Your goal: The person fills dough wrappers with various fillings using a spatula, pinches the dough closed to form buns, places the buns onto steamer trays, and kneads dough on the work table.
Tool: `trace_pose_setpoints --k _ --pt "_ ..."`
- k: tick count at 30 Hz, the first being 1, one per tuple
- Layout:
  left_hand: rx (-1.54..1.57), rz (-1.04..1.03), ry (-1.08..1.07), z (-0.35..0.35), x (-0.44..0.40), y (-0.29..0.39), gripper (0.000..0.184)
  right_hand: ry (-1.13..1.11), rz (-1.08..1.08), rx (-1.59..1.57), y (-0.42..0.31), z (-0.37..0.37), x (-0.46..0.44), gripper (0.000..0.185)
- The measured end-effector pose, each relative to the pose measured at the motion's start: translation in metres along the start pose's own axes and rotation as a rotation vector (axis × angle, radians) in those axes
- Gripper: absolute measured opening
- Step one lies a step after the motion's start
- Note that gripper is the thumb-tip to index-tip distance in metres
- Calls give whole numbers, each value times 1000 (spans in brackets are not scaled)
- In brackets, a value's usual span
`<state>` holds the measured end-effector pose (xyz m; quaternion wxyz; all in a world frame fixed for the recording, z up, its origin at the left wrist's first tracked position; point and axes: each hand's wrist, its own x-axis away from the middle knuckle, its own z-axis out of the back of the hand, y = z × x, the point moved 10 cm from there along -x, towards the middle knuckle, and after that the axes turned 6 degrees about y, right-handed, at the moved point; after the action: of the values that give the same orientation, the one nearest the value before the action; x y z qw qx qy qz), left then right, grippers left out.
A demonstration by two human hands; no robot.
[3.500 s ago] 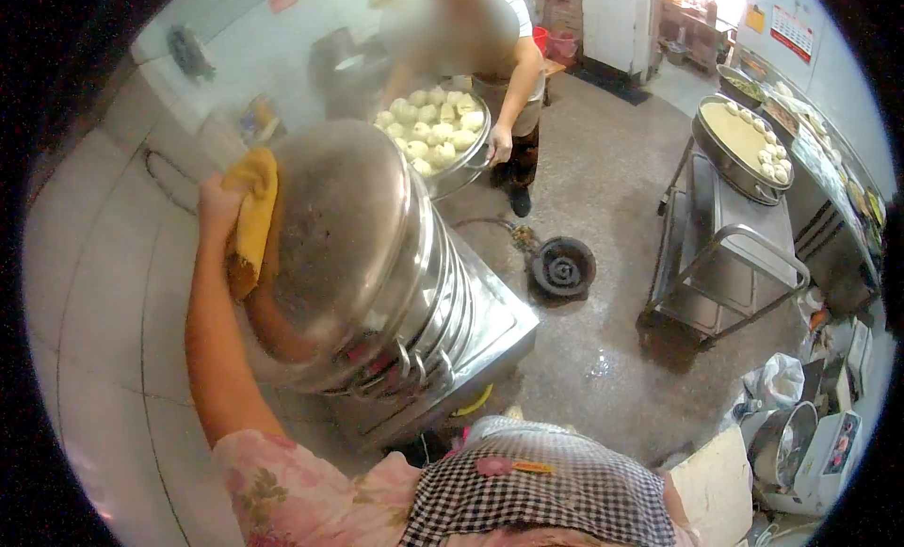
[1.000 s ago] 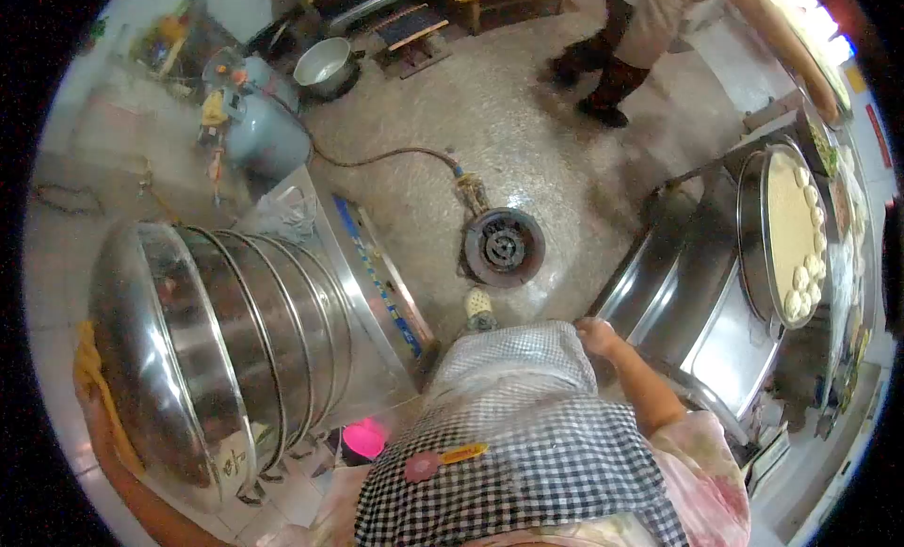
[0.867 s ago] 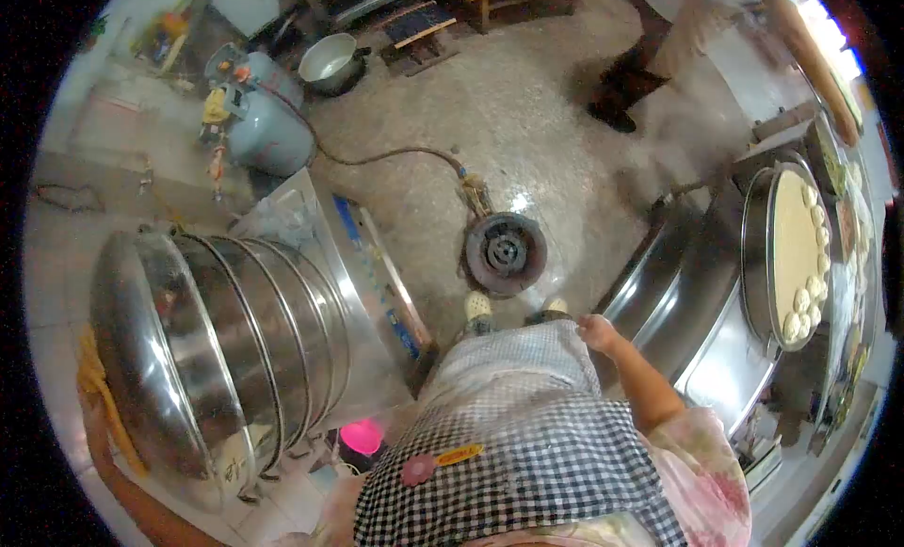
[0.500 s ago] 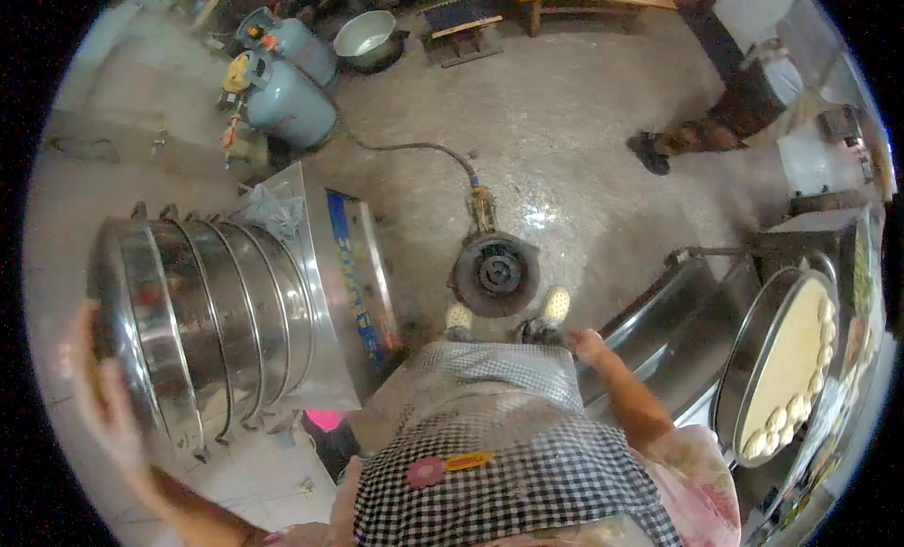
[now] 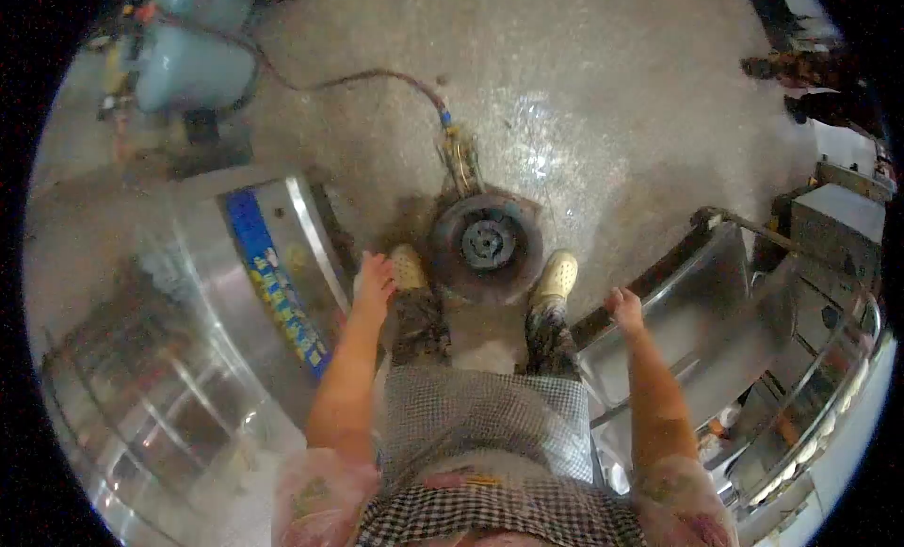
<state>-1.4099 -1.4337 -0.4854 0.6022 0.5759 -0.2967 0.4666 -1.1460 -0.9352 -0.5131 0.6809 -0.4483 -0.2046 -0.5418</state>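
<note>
My left hand (image 5: 377, 276) hangs above the floor beside my left shoe, fingers loosely apart, with nothing in it. Out to the right, my right hand (image 5: 623, 309) is curled closed near the edge of a stainless steel trough (image 5: 683, 335), and no object shows in it. Between my feet sits a round, dark gas burner (image 5: 487, 246) on the floor. A hose (image 5: 367, 74) runs from its brass fitting toward a grey-blue gas cylinder (image 5: 193, 67). Neither hand touches the burner.
At left stands a steel unit with a blue and yellow label (image 5: 273, 283), near blurred stacked steel steamer tiers (image 5: 141, 396). A round pan (image 5: 772, 486) with pale dough pieces is at the right edge. Another person's shoes (image 5: 786, 69) show at upper right.
My left hand has come away from the steamer stack to in front of me. My right hand has shifted right. The view has turned down, nearer the burner; the other person's legs sit farther right.
</note>
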Motion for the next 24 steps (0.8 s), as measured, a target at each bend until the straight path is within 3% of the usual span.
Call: trace_pose_setpoints --k 1,4,7,10,13,14,17,20,24 --pt "-8 29 35 -2 -27 -25 66 -38 -180 -123 12 -30 -11 41" --pt "-73 142 106 -13 -95 -91 70 -101 -92 -141 28 -104 -62 48" --pt "-13 83 236 -14 -160 -141 74 -37 -84 -81 34 -159 -108 56" --pt "-283 48 381 0 -223 -164 61 102 64 92 8 -184 -141 58" --pt "-92 155 188 -21 -222 -197 68 95 80 74 -9 -202 -153 60" --pt "-80 178 186 -22 -219 -202 69 -31 30 44 35 -218 -180 58" --pt "-53 232 188 -24 -214 -211 71 -90 -77 -14 66 -227 -194 57" --pt "-46 264 197 -27 -207 -210 72 -86 -182 -74 46 -223 -176 56" --pt "61 211 253 -25 -205 -212 71 42 -37 96 64 -217 -192 60"
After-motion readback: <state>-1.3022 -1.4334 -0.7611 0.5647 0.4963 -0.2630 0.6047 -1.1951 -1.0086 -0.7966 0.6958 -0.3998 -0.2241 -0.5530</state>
